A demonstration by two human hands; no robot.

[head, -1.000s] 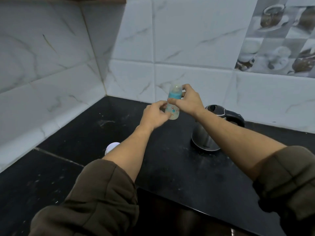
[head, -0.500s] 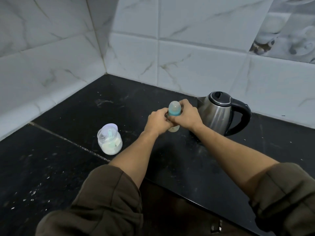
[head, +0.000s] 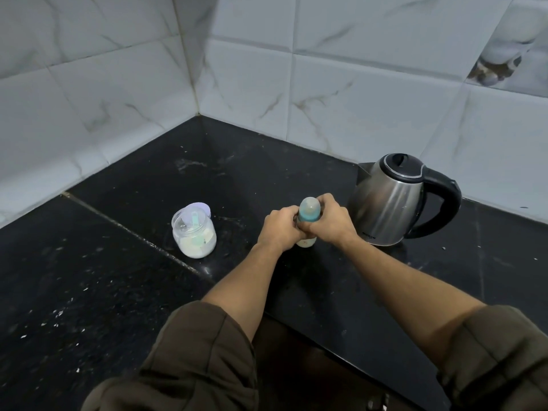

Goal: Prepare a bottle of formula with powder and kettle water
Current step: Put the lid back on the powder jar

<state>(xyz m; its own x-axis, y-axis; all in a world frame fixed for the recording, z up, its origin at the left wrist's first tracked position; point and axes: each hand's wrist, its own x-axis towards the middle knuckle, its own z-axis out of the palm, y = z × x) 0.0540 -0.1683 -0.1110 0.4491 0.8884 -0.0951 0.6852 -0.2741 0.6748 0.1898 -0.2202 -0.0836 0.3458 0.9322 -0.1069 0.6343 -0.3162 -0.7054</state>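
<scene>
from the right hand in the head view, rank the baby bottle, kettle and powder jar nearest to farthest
1. Baby bottle: gripped by the right hand, with the left hand on it too.
2. Kettle: just to the right of that hand, on the counter.
3. Powder jar: farthest, off to the left beyond the left hand.

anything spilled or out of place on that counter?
Yes, minor: white specks are scattered over the black counter, densest at the near left, with a pale smear near the back corner. They could be powder, but I cannot tell. The powder jar, kettle and bottle, held in both hands, stand upright.
</scene>
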